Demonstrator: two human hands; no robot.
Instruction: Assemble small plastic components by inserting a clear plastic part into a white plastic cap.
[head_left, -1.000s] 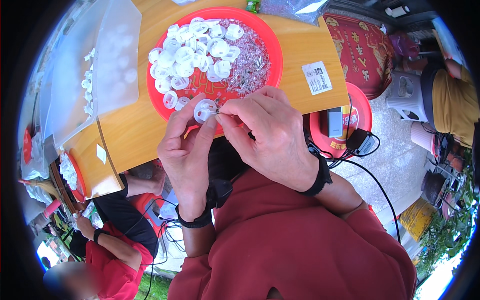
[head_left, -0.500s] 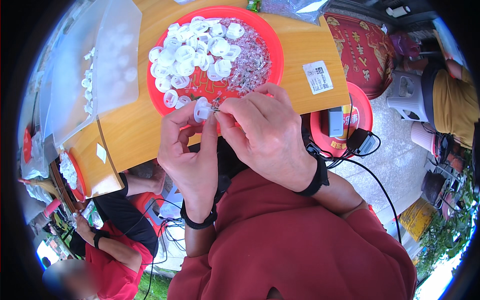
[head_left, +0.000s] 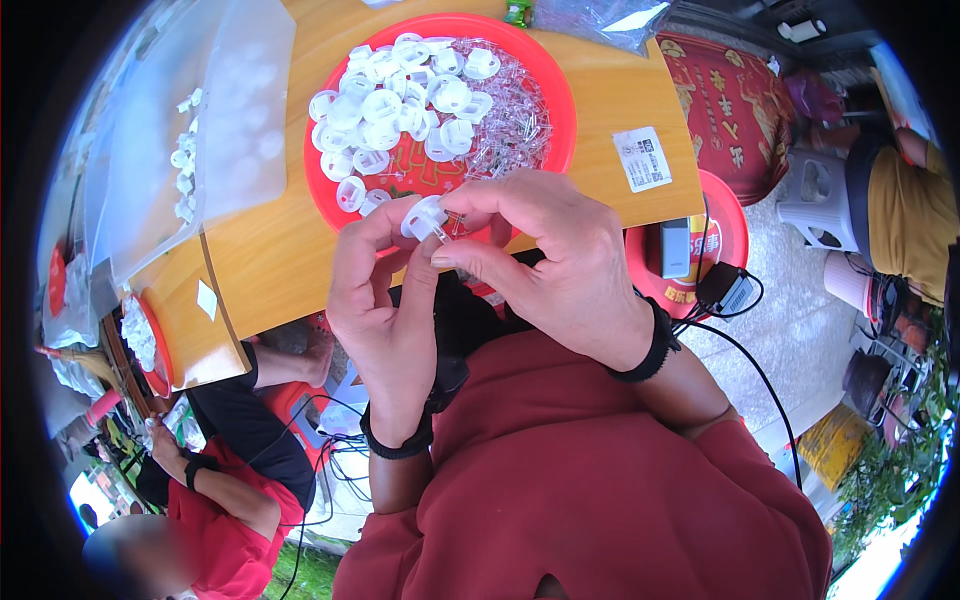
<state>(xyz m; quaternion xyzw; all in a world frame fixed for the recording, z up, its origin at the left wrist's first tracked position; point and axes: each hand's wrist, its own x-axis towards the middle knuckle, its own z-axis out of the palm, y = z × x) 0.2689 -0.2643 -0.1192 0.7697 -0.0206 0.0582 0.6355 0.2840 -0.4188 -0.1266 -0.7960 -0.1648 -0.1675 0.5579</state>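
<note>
My left hand (head_left: 385,300) grips a round white plastic piece (head_left: 424,217) between thumb and index finger. Thin metal legs (head_left: 443,236) stick out of the piece toward my right hand (head_left: 560,260). My right index finger is at the edge of the piece, and my right thumb is by the legs. Just beyond my hands a red round tray (head_left: 568,120) lies on the wooden table. A heap of similar white pieces (head_left: 385,105) fills its left and middle. On its right is a pile of small clear parts with thin metal legs (head_left: 510,125).
A translucent bin (head_left: 245,130) with a few white pieces stands at the left. The table (head_left: 625,95) bears a printed label (head_left: 642,158). Cables run from a red stool (head_left: 735,225) holding a grey device. A co-worker in red (head_left: 235,520) sits at lower left.
The white piece has tilted, and its legs now point down to the right. My right thumb and index finger have spread apart around it. The view has shifted slightly.
</note>
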